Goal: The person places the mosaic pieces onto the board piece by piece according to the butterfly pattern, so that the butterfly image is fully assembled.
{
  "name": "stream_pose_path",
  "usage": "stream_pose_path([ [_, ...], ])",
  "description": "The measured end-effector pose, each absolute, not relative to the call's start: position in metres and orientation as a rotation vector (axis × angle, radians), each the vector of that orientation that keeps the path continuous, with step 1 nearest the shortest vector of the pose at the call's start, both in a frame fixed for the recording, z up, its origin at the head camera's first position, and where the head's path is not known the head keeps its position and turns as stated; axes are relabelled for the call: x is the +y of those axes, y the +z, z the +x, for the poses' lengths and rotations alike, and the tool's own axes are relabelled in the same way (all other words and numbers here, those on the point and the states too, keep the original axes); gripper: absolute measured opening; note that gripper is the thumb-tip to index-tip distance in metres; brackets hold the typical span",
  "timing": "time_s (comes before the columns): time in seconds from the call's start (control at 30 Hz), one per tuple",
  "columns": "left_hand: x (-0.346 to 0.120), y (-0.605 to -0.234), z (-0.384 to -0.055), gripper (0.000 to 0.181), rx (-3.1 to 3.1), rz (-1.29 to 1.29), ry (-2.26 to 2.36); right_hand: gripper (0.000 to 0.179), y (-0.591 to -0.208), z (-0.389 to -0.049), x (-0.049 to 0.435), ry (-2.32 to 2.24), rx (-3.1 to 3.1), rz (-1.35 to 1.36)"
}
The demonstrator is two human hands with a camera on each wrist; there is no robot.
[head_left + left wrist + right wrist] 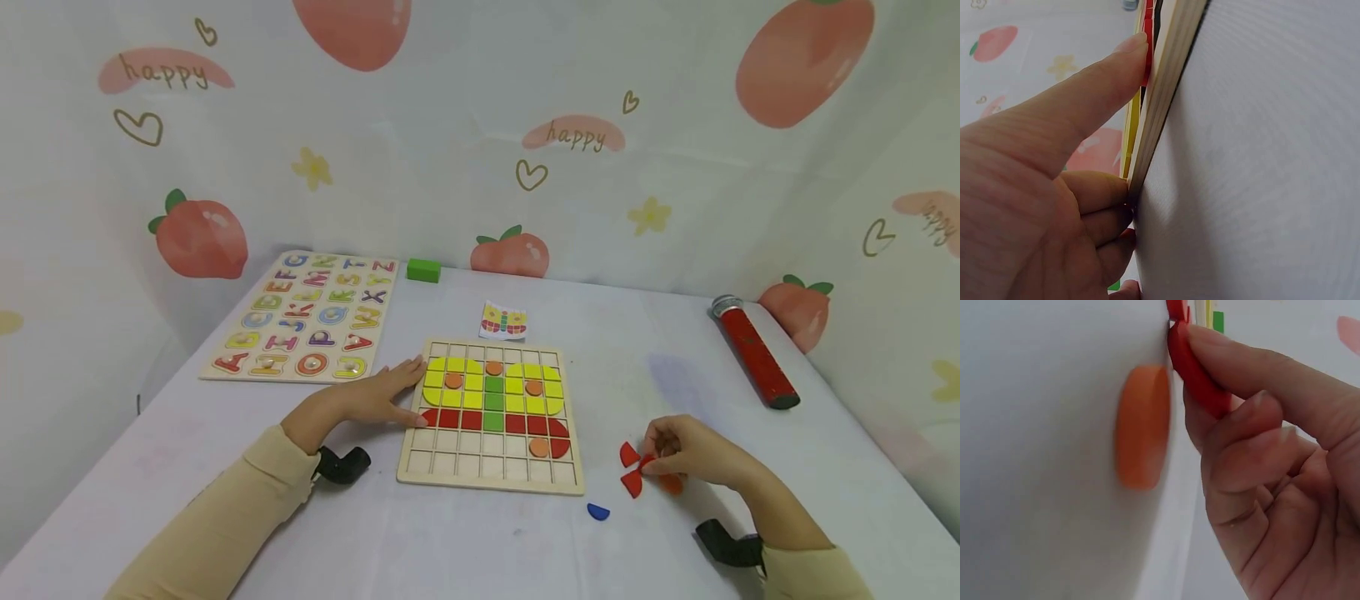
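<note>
My left hand (378,396) lies with extended fingers along the left edge of a wooden grid board (491,477). Its thumb touches the end of the board's red row (471,420), as the left wrist view also shows. Yellow, green, red and orange pieces form a pattern on the board. On the right, my right hand (701,450) pinches a small red piece (1200,375) between thumb and fingers, close over the table. Two red quarter-round pieces (632,483) lie just left of those fingertips. An orange disc (1141,428) is on the table beside the hand.
A blue half-round piece (597,512) lies near the board's lower right corner. Behind the board are a small pattern card (503,322) and a green block (423,271). An alphabet board (258,342) stands at back left, a red microphone (756,354) at right.
</note>
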State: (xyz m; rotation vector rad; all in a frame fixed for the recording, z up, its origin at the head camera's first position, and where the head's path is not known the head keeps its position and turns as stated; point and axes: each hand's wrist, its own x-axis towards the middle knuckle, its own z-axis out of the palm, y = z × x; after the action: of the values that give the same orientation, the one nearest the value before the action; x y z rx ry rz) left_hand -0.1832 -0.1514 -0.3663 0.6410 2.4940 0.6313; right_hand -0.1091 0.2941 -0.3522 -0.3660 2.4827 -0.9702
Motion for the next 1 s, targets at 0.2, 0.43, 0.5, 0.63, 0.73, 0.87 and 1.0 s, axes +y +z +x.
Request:
stream_pose_path([
  [0.2, -0.151, -0.366, -0.183, 0.100, 2.502, 0.650, 0.631, 0.022, -0.346, -0.117, 0.278, -1.021, 2.463, -0.382],
  [0.43, -0.152, -0.365, -0.183, 0.100, 2.497, 0.640, 0.640, 0.020, -0.342, -0.129, 0.253, -1.027, 2.419, -0.458],
  [0.5, -0.152, -0.365, -0.182, 0.100, 2.495, 0.636, 0.641, 0.021, -0.342, -0.132, 0.245, -1.014, 2.410, -0.475],
  [0.63, -0.152, -0.365, -0.181, 0.099, 2.494, 0.636, 0.640, 0.021, -0.341, -0.139, 0.230, -1.011, 2.391, -0.503],
  [0.73, -0.152, -0.365, -0.182, 0.099, 2.495, 0.634, 0.638, 0.017, -0.339, -0.145, 0.218, -1.021, 2.367, -0.522],
  [0.87, -0.152, -0.365, -0.183, 0.099, 2.493, 0.643, 0.639, 0.013, -0.339, -0.151, 0.201, -1.014, 2.340, -0.539],
  [1.0, -0.152, -0.365, -0.183, 0.099, 2.492, 0.643, 0.643, 0.013, -0.342, -0.155, 0.184, -1.020, 2.303, -0.549],
])
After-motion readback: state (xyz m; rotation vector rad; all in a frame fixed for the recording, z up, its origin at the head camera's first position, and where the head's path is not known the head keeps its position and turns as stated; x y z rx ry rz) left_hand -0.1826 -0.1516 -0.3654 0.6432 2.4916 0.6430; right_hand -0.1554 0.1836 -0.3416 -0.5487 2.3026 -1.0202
